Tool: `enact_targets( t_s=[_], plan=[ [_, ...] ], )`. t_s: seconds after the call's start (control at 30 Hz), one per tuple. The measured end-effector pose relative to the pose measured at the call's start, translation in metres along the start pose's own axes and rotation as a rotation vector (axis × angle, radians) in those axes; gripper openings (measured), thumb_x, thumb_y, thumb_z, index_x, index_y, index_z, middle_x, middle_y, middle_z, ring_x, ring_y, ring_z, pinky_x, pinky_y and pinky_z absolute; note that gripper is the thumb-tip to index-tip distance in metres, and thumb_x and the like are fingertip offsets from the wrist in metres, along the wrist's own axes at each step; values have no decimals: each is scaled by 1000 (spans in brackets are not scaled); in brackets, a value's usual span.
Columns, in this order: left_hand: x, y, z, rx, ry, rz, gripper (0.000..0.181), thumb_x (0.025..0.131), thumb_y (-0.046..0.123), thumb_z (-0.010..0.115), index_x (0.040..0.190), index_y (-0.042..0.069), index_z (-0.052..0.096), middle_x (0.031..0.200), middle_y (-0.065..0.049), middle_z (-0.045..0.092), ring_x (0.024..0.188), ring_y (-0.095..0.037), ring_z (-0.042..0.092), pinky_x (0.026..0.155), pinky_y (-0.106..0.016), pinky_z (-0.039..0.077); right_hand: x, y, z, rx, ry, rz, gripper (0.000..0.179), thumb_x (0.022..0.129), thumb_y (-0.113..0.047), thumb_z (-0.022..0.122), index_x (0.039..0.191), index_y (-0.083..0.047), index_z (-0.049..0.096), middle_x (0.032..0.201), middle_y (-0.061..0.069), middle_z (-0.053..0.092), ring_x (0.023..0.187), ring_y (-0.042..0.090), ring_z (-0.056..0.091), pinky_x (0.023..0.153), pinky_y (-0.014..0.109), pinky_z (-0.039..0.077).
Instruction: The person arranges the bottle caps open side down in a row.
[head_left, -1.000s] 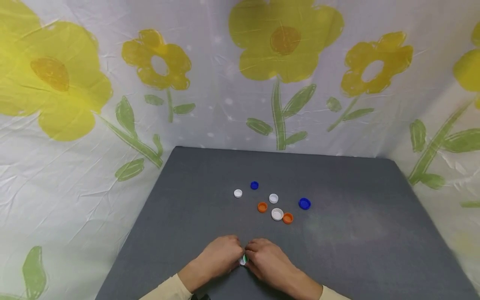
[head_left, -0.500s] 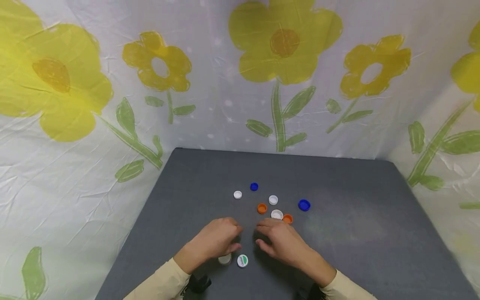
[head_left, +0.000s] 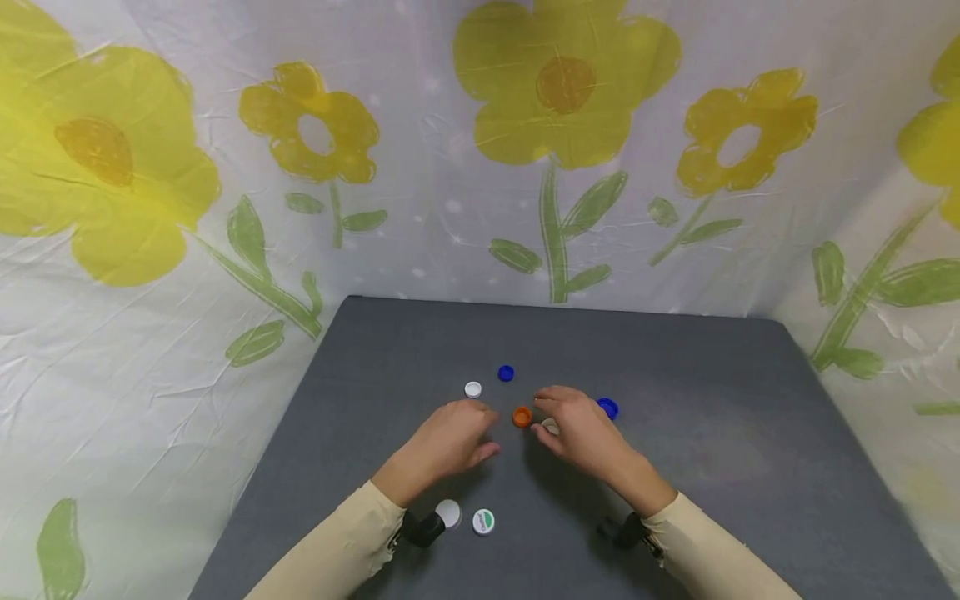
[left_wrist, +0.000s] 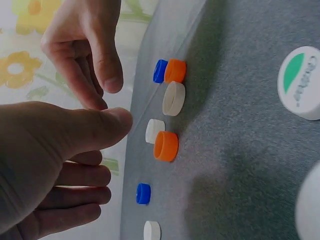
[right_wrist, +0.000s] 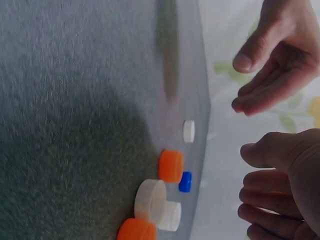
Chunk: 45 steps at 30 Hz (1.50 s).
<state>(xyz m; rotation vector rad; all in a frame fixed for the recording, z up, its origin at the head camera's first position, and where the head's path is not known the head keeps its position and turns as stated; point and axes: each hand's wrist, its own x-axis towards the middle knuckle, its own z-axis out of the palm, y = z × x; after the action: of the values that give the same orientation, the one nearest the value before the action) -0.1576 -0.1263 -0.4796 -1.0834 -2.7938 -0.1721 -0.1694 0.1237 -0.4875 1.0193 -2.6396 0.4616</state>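
My left hand hovers over the table with nothing in it, its fingers loosely bent, just in front of a small white bottle cap. Across from it, my right hand is held above the group of caps, also holding nothing. Between the hands lies an orange cap. A larger white cap shows partly beneath the right hand, which hides a second orange cap from the head view. Nearer my body lie a white cap with a green print and a plain white one.
A small blue cap lies farther back, and a larger blue cap sits just beyond the right hand. The dark grey table meets a white curtain with yellow flowers at its back and sides.
Both hands have let go of the green-printed cap and moved apart and forward, toward the loose caps. That cap and the plain white one beside it now show on the table.
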Motion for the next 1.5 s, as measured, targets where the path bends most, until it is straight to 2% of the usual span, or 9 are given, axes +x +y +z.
enact_targets(
  t_s=[0.27,0.5,0.73,0.87,1.07,1.3,1.5],
  plan=[
    [20,-6,9,-7,11,-42,29,91,34,91,91,10,74,79,-2,72,74,-22,72,67,-38,59,9,12,8,-1,-10,-34,35,87,-13,92,115,3,79,121,16,79,114,32,76,97,48,62],
    [35,-7,18,-14,-17,-72,29,92,36,90,95,9,78,84,-6,77,78,-25,74,70,-41,61,14,20,21,-6,-43,-42,39,86,-14,93,118,4,78,122,17,78,114,32,75,95,46,62],
    [49,-9,35,-17,-62,-93,27,92,34,90,88,11,77,79,-5,73,74,-24,72,66,-40,60,17,29,35,-23,-60,-74,38,85,-14,94,114,5,78,125,20,77,119,36,73,102,49,60],
    [53,-8,44,-22,-51,-107,27,91,32,90,83,13,74,76,-5,72,73,-24,73,65,-41,60,18,31,41,-27,-56,-95,32,85,-15,94,107,2,80,126,21,76,120,37,73,104,49,59],
    [57,-8,54,-3,-43,-134,26,92,32,88,80,14,72,79,-6,74,75,-28,75,67,-44,61,17,33,48,-29,-53,-83,26,86,-17,94,101,0,81,129,22,75,125,38,71,105,50,58],
    [58,-8,61,33,-49,-147,24,96,32,85,83,14,75,81,-7,76,76,-28,75,68,-43,61,16,33,53,-23,-74,-73,21,88,-16,93,100,-2,83,133,24,73,131,41,69,112,51,55],
    [57,-8,63,34,-27,-143,22,96,29,84,82,14,76,80,-8,76,74,-28,76,67,-44,62,15,32,53,-24,-78,-68,21,88,-15,93,101,-2,83,135,24,73,133,41,68,114,51,53]
  ],
)
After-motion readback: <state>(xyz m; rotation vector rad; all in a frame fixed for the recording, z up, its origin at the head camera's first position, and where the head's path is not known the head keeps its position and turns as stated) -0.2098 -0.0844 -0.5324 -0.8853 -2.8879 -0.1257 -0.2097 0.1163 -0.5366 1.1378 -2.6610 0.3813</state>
